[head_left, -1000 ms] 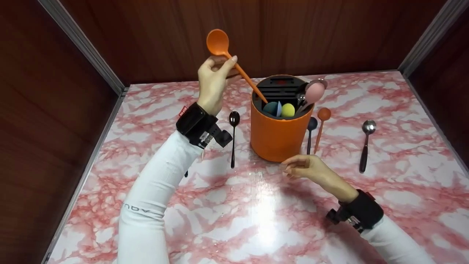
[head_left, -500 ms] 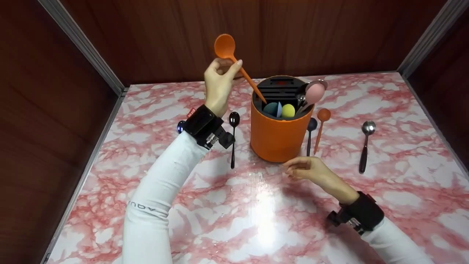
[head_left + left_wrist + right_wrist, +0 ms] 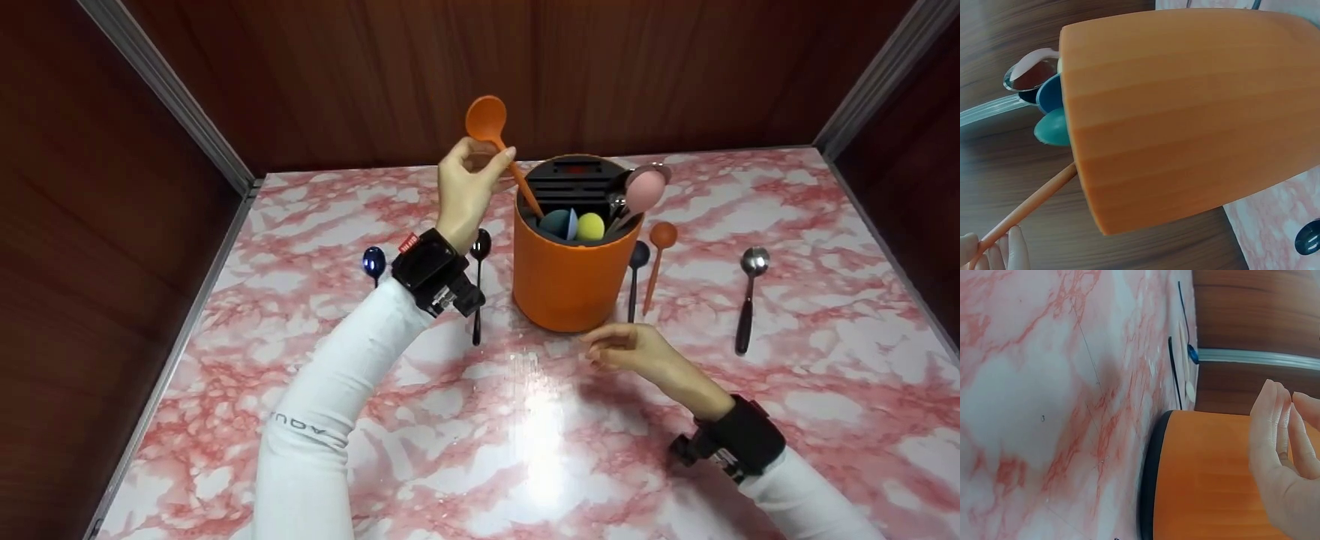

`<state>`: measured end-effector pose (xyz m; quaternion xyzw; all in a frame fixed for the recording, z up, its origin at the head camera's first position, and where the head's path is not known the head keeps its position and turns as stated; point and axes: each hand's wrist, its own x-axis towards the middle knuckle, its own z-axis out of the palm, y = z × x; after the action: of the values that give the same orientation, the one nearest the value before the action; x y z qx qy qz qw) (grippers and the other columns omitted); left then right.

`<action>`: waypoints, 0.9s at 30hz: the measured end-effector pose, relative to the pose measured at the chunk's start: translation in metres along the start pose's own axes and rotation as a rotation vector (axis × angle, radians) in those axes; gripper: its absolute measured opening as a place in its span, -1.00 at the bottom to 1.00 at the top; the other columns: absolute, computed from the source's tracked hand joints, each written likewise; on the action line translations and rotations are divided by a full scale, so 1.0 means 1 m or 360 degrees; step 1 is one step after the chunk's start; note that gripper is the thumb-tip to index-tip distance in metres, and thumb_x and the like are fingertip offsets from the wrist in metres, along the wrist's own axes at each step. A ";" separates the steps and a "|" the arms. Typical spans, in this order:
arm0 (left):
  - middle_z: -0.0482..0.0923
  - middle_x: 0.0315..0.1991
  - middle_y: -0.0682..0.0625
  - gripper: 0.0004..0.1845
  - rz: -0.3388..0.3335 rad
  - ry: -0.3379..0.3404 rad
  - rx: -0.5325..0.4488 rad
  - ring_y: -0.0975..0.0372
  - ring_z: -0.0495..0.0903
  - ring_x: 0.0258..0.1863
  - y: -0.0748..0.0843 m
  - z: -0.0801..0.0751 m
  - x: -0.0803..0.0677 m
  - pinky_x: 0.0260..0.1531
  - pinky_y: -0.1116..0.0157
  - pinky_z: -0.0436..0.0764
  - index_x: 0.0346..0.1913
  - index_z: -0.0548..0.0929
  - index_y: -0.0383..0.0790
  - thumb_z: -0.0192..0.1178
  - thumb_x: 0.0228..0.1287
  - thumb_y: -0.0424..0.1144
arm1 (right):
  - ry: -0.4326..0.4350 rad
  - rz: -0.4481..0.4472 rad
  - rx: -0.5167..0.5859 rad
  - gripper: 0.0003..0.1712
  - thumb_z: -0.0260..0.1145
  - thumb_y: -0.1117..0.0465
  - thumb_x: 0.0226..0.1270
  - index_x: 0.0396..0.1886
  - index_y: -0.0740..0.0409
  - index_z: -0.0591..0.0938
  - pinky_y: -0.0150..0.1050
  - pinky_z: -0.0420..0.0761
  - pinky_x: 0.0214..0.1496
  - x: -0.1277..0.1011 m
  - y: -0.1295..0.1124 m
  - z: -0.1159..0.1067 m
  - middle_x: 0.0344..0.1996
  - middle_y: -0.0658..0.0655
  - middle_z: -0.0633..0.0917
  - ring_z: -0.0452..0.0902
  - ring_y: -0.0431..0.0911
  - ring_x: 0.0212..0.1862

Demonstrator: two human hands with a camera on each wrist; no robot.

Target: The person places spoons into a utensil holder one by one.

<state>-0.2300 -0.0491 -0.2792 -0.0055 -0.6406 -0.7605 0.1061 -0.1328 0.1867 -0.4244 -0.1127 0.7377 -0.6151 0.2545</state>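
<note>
My left hand (image 3: 463,189) pinches an orange spoon (image 3: 486,118) on its handle, just below the bowl. The spoon tilts, bowl up, and its handle's lower end is inside the orange utensil holder (image 3: 566,285). In the left wrist view, thumb and fingers grip the spoon's handle (image 3: 1033,202), while the holder's wall hides its tip. Upright in the holder are a pink spoon (image 3: 645,189), a yellow utensil head (image 3: 590,226) and a teal one (image 3: 555,223). Near the holder's base hovers my right hand (image 3: 649,356), its fingers loosely bent and holding nothing.
Left of the holder lie a black spoon (image 3: 478,296) and a blue spoon (image 3: 373,262), partly behind my left arm. To its right are a dark spoon (image 3: 639,255), a smaller orange spoon (image 3: 663,235) and a metal spoon with a dark handle (image 3: 754,261). Wooden panels (image 3: 525,82) enclose the marbled table.
My left hand has moved right and down with the orange spoon, whose handle now reaches deeper into the holder. The blue spoon has come into view. My right hand has barely moved.
</note>
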 end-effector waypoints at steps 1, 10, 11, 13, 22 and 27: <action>0.48 -0.46 0.01 -0.91 0.0005 -0.0010 0.0007 0.33 0.53 -0.46 -0.001 0.001 -0.001 -0.23 0.20 0.72 -0.31 0.50 -0.37 0.20 0.16 -0.45 | 0.0001 -0.0001 0.0000 -0.54 0.22 0.22 0.28 0.08 0.44 0.47 -0.41 0.64 -0.12 0.000 0.000 0.000 -0.32 -0.11 0.67 0.60 -0.28 -0.21; 0.51 -0.41 -0.04 -0.87 0.0056 -0.0135 0.0149 0.31 0.53 -0.44 -0.013 0.005 -0.005 -0.29 0.28 0.72 -0.27 0.50 -0.47 0.20 0.14 -0.48 | 0.0004 -0.0005 0.0006 -0.55 0.21 0.24 0.28 0.08 0.45 0.46 -0.41 0.64 -0.10 0.000 0.002 0.000 -0.31 -0.12 0.67 0.60 -0.28 -0.20; 0.51 -0.41 -0.05 -0.86 0.0056 -0.0150 0.0167 0.31 0.53 -0.44 -0.013 0.005 -0.006 -0.29 0.29 0.72 -0.27 0.50 -0.48 0.21 0.14 -0.48 | 0.0001 -0.0017 0.0012 -0.56 0.20 0.25 0.28 0.07 0.46 0.46 -0.42 0.63 -0.10 0.000 0.003 0.000 -0.31 -0.12 0.67 0.61 -0.28 -0.19; 0.53 -0.39 -0.08 -0.85 0.0067 -0.0178 0.0229 0.31 0.54 -0.44 -0.015 0.005 -0.007 -0.29 0.31 0.72 -0.26 0.51 -0.48 0.22 0.14 -0.47 | -0.0004 -0.0036 0.0024 -0.56 0.20 0.27 0.28 0.07 0.48 0.46 -0.43 0.64 -0.09 0.001 0.004 0.000 -0.32 -0.12 0.67 0.61 -0.26 -0.19; 0.62 -0.34 -0.18 -0.82 0.0179 -0.0231 0.0596 0.28 0.56 -0.39 -0.023 0.004 -0.008 -0.33 0.49 0.63 -0.26 0.59 -0.42 0.28 0.12 -0.35 | -0.0007 -0.0089 0.0043 -0.65 0.21 0.27 0.27 0.02 0.35 0.53 -0.37 0.66 -0.10 -0.002 0.009 -0.002 -0.31 -0.10 0.68 0.63 -0.21 -0.20; 0.64 -0.32 -0.21 -0.81 0.0174 -0.0261 0.0653 0.20 0.60 -0.36 -0.028 0.005 -0.008 -0.33 0.52 0.58 -0.25 0.61 -0.42 0.29 0.11 -0.35 | -0.0013 -0.0101 0.0049 -0.67 0.21 0.29 0.27 0.00 0.33 0.54 -0.36 0.66 -0.10 -0.003 0.011 -0.002 -0.31 -0.11 0.68 0.64 -0.20 -0.20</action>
<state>-0.2279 -0.0388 -0.3065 -0.0804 -0.7871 -0.6044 0.0935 -0.1302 0.1922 -0.4339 -0.1346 0.7232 -0.6335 0.2397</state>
